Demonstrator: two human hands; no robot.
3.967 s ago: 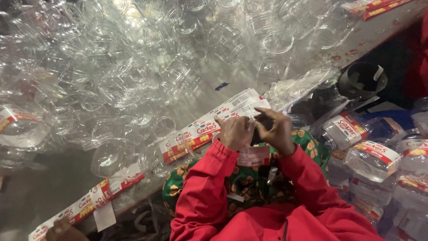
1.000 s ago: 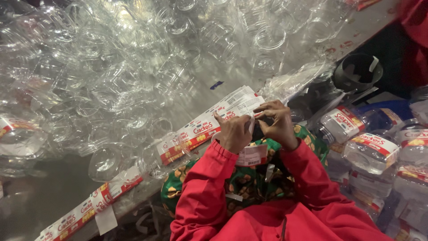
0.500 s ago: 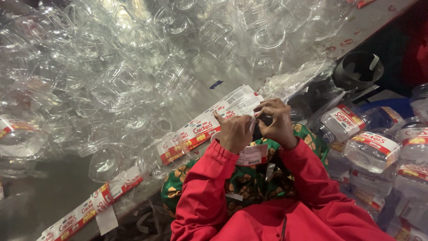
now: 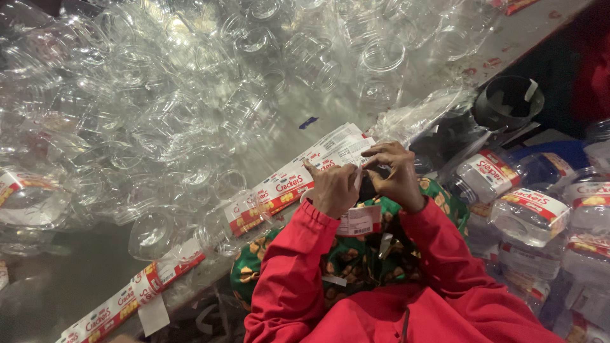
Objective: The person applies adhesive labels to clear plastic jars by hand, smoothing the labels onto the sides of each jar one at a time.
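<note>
Label strip, held at bench edge

Left hand [image 4: 333, 189] and right hand [image 4: 399, 176]: both grips pinched on a paper label strip [image 4: 358, 219] above the lap. Likely light, limp, tear-prone; best taken by its edges. Nearby: clear plastic jars [image 4: 190, 95] heaped on bench [image 4: 63, 286]; labelled jars [image 4: 527, 213] at right.

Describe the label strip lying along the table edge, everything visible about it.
The label strip is a long band of glossy printed labels, white with red and yellow panels, joined end to end. It lies flat along the table's near edge, running from lower left up to the two hands. Its upper end sits under the left hand and right hand. Clear plastic jars crowd beside it.
</note>
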